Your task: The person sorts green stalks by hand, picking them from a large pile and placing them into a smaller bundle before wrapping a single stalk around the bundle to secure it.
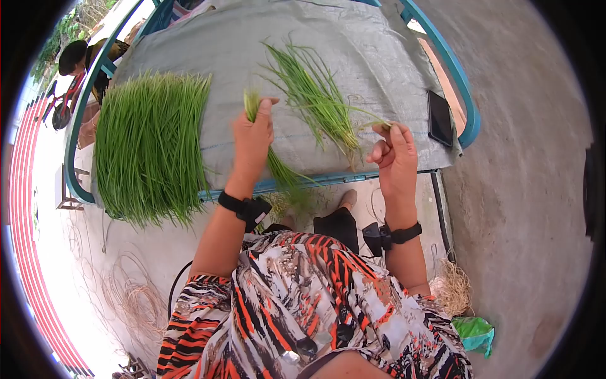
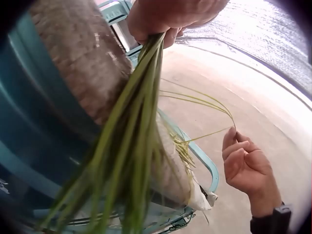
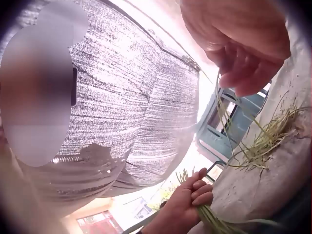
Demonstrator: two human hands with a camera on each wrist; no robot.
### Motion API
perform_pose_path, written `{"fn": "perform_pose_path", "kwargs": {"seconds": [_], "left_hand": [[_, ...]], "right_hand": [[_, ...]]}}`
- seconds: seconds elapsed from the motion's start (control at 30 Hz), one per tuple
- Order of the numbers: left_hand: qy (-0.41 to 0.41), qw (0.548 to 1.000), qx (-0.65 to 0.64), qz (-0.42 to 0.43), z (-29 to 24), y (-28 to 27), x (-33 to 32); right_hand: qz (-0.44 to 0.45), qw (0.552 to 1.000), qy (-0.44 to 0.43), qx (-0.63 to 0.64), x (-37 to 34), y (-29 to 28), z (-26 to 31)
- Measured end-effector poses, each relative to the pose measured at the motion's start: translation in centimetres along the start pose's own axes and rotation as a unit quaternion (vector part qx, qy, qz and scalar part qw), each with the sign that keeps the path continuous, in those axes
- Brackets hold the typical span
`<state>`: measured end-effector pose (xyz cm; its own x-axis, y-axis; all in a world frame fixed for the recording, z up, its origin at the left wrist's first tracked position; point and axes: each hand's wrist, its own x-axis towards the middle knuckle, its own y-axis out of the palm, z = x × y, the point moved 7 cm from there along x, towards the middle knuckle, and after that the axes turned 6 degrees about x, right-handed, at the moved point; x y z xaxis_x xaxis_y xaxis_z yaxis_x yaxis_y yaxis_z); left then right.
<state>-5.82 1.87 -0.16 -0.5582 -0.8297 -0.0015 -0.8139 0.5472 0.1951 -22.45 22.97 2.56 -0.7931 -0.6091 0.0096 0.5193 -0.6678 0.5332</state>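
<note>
My left hand (image 1: 252,139) grips a bundle of chives (image 1: 276,165), pale ends up past the thumb and green leaves hanging below the fist. In the left wrist view the leaves fan out downward. Off to the right, my right hand (image 1: 398,151) pinches a few thin chive stalks (image 1: 366,112) between thumb and fingertips. In the left wrist view these stalks (image 2: 214,105) curve from the fingertips. Between and beyond the hands lies a loose heap of chives (image 1: 322,101). A thick, neatly lined-up pile of chives (image 1: 148,145) lies left of my left hand.
A grey woven sheet (image 1: 233,60) covers the surface, framed by teal metal rails (image 1: 457,69). A black phone (image 1: 440,119) lies at its right edge. Another person (image 1: 79,60) is beyond the left rail. Dry strands (image 1: 451,287) and a green bag (image 1: 476,335) sit at lower right.
</note>
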Motion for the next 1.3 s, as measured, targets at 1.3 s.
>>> {"fn": "perform_pose_path", "kwargs": {"seconds": [1.3], "left_hand": [[0.114, 0.932, 0.282, 0.198, -2.3, 6.5, -4.0]], "right_hand": [[0.034, 0.997, 0.018, -0.060, -2.8, 0.3, -2.7]]}}
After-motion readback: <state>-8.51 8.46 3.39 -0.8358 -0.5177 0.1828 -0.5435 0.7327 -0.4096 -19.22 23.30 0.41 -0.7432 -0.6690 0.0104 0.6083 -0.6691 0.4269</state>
